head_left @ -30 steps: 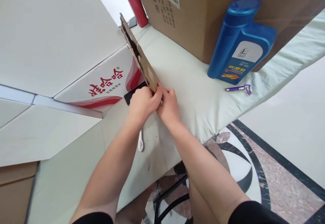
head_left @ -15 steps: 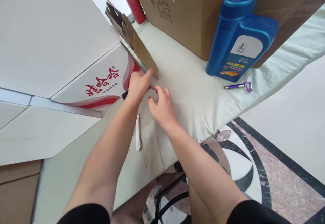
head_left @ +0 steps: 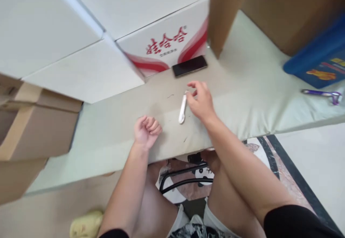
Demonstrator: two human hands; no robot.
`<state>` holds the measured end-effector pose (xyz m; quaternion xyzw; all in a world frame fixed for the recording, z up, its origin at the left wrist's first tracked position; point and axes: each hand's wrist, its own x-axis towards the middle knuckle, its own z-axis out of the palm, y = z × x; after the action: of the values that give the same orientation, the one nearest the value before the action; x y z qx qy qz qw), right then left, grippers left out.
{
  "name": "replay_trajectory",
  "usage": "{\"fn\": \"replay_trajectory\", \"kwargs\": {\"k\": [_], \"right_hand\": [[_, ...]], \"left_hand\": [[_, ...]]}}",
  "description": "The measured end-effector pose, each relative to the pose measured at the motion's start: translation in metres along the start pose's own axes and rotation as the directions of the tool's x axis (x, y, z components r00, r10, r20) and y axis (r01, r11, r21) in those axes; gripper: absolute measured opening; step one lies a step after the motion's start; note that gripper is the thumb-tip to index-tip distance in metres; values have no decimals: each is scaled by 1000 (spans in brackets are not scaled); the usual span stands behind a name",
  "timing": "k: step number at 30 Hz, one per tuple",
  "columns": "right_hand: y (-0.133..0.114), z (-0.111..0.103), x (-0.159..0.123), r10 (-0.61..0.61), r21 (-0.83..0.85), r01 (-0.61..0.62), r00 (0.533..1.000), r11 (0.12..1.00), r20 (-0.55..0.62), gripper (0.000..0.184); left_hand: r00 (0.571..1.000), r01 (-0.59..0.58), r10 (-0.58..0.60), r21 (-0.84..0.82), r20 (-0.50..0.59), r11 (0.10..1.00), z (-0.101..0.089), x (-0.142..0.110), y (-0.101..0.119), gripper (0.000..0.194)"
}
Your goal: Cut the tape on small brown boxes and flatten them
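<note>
A slim white box cutter lies on the pale cloth-covered surface. My right hand is at its upper end, with thumb and forefinger curved and a gap between them. Whether the thumb touches the cutter, I cannot tell. To the left of the cutter, my left hand is held palm up with its fingers curled in, and nothing shows in it. A black phone rests beyond my right hand, against a white and red printed box.
White cartons stand along the back, with brown cardboard boxes at the left. On the right are folded cardboard, a big brown carton, a blue bottle and a purple pen-like item. A yellow object lies below.
My view has swung left. Both hands have left the foot of the folded cardboard; the right is now at the box cutter, and the left has drawn back, its fingers curled.
</note>
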<state>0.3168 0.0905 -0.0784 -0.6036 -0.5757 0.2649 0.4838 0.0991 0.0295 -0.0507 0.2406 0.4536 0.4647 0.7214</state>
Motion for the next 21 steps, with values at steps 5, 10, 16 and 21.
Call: {"fn": "replay_trajectory", "kwargs": {"k": [5, 10, 16, 21], "right_hand": [[14, -1, -25, -229, -252, 229, 973, 940, 31, 30], [5, 12, -47, -342, -377, 325, 939, 868, 23, 25], [-25, 46, -92, -424, -352, 457, 890, 817, 170, 16], [-39, 88, -116, -415, -231, 515, 831, 825, 370, 16]], "left_hand": [[999, -30, 31, -62, 19, 998, -14, -17, 3, 67], [961, -261, 263, -32, 84, 965, -37, -32, 15, 61], [928, -372, 372, -36, -26, 927, -57, -49, 37, 67], [905, -393, 383, -23, -185, 919, -77, -62, 47, 59]]}}
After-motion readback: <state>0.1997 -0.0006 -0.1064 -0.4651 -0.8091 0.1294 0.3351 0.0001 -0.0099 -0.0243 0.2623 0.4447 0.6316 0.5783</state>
